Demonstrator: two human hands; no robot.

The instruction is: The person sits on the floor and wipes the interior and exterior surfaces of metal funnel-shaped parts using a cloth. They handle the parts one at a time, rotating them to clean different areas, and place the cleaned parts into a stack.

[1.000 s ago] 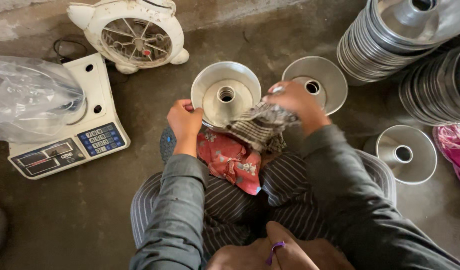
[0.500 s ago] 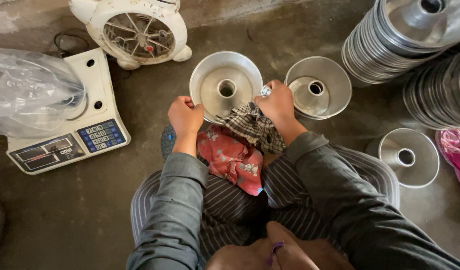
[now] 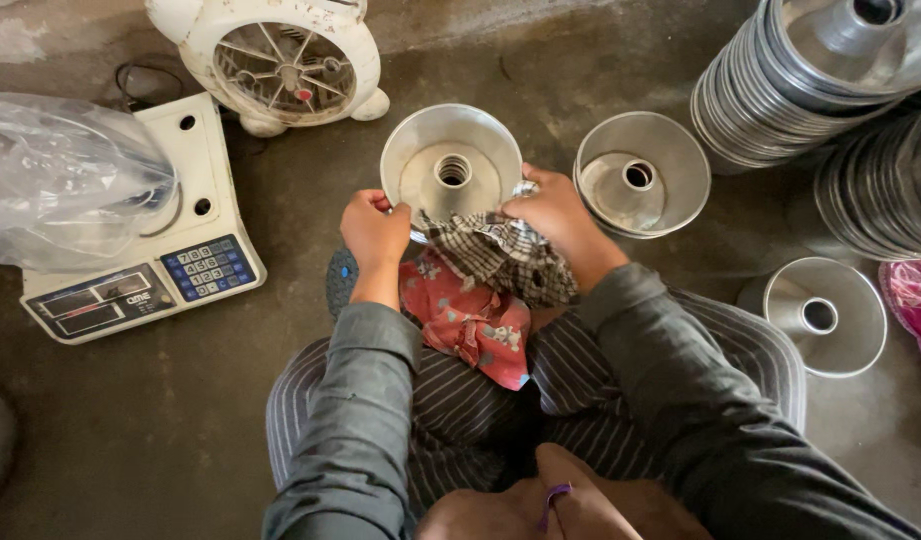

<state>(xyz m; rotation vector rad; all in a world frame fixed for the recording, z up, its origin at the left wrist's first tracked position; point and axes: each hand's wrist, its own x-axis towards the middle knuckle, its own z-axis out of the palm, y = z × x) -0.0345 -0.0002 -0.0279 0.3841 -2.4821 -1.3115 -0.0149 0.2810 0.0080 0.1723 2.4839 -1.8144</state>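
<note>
- Hands are working apart on one metal pan [image 3: 450,165], which is sitting tilted at the person's knees, near the middle of the floor.
- Left hand [image 3: 375,228] is gripping the pan's near-left rim, fingers curled over the edge.
- Right hand [image 3: 555,210] is pressing a checked cloth [image 3: 495,255] against the near-right rim; a red cloth [image 3: 470,320] is lying in the lap below.
- Pan is looking thin, stiff and light, probably slick where polished; the rim or the central tube is seeming the surest place to hold.
- Similar pans are lying to the right [image 3: 640,175], with stacks [image 3: 800,75] farther right.
- Scale [image 3: 140,250] and fan [image 3: 280,60] are standing to the left.
</note>
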